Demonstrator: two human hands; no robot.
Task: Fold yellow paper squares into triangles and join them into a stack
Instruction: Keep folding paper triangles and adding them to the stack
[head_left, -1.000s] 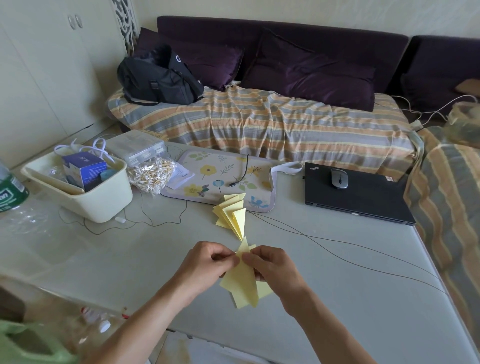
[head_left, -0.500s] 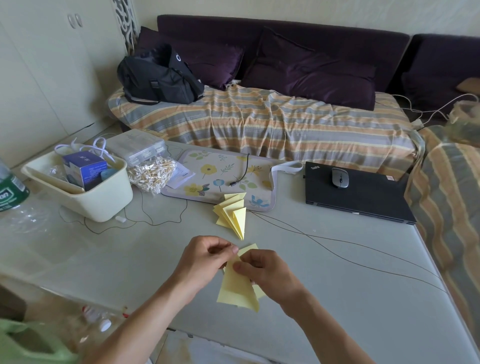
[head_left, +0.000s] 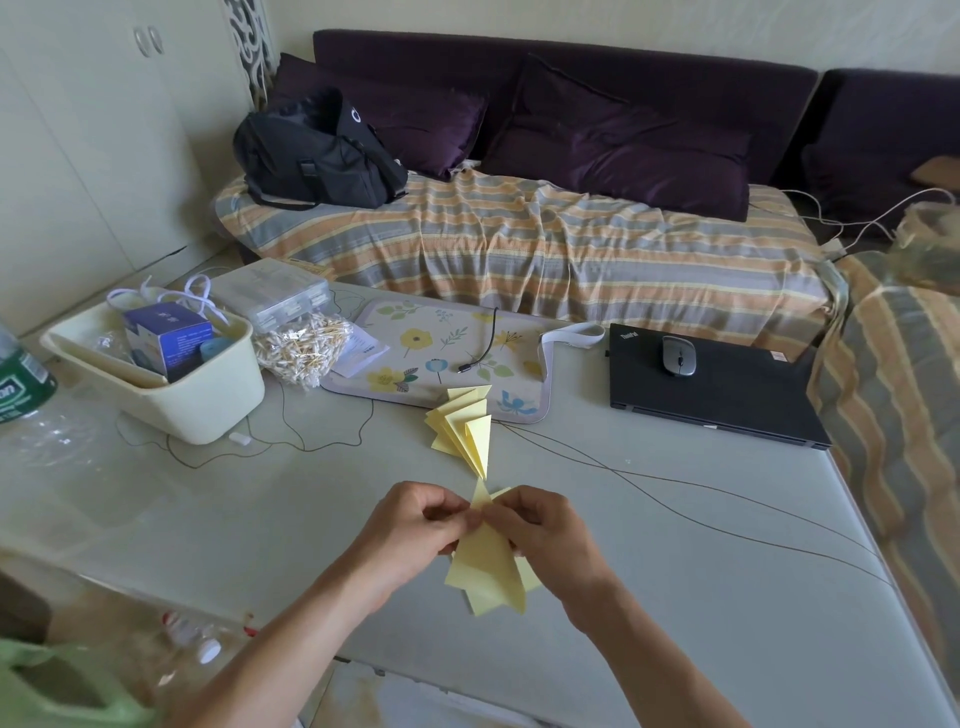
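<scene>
My left hand (head_left: 410, 535) and my right hand (head_left: 545, 535) meet over the near middle of the table, both pinching a folded yellow paper piece (head_left: 488, 571). Its pointed tip sticks up between my fingertips and its wider layers hang below my hands. Just beyond it, a stack of joined yellow paper triangles (head_left: 462, 428) lies on the table, fanned out, partly on the edge of a floral mat (head_left: 415, 343). My hands are a short way in front of that stack and do not touch it.
A cream tub (head_left: 197, 400) with a blue box stands at the left, beside a bag of small sticks (head_left: 301, 351). A closed black laptop (head_left: 727, 395) with a mouse (head_left: 678, 355) lies at the right. Thin cables (head_left: 675, 499) cross the table (head_left: 675, 597). A sofa stands behind.
The paper's pointed tip, tucked down half a second ago, sticks up between my fingertips again. My hands stay together at the same spot. The stack has not moved.
</scene>
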